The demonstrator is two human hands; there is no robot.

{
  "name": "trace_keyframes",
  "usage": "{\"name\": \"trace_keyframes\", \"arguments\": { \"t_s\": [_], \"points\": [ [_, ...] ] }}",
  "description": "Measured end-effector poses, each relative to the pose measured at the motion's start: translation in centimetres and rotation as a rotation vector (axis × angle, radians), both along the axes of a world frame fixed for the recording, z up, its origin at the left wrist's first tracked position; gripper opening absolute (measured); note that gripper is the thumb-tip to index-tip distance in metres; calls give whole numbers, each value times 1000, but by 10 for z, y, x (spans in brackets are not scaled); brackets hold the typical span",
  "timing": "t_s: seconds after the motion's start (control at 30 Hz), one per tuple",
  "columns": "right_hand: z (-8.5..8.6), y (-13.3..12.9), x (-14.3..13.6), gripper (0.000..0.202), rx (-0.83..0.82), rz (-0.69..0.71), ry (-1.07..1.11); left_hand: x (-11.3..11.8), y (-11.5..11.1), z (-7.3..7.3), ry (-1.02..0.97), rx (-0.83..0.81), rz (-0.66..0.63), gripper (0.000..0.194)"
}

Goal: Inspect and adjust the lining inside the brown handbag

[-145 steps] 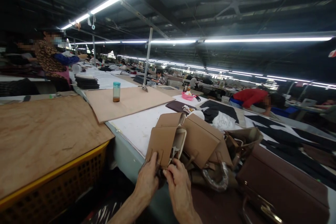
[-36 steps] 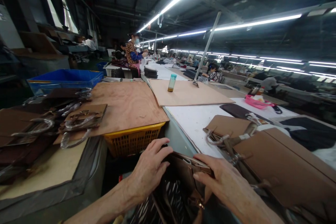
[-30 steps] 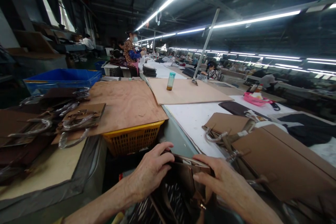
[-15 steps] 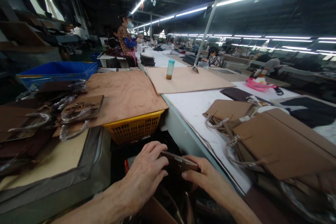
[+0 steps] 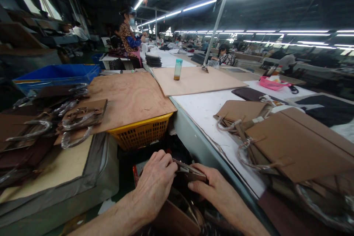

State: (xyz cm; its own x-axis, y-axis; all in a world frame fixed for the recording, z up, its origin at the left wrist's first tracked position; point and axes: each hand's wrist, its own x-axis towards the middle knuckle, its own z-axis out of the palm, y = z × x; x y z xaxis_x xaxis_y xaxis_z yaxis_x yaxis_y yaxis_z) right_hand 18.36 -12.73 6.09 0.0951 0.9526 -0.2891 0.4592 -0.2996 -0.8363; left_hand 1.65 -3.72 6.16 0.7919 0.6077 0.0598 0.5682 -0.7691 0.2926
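At the bottom centre, the left hand (image 5: 153,184) and right hand (image 5: 218,193) clamp their fingers on a brown leather bag (image 5: 189,172): it looks light and floppy, best gripped along its stiff edges.

A bottle (image 5: 177,69) stands on the board (image 5: 199,80), left of the bags (image 5: 290,143) and behind the basket (image 5: 141,134).

Brown bag (image 5: 186,169) mostly hidden (by hands).
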Motion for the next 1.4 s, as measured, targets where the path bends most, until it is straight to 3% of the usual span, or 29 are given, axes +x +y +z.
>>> {"name": "trace_keyframes", "arguments": {
  "t_s": [0.3,0.53,0.67,1.1,1.27,1.4],
  "points": [
    [-3,3,1,13,18,-1,-33,-14,-15,-12,-157,-3,-222,15],
    [-5,7,-5,12,11,4,-24,-19,-21,-12,-144,-55,-130,13],
    [-5,7,-5,12,20,2,-16,-18,-16,-12,-146,-57,-165,29],
    [-11,5,-3,10,13,4,-29,-16,-11,-12,-249,-106,-182,33],
    [-5,2,-8,8,39,-7,-18,-16,-12,-13,-280,-156,-94,37],
    [4,-1,-15,15,52,-31,-22,-18,-12,-12,-268,-168,-179,46]
  ]
}}
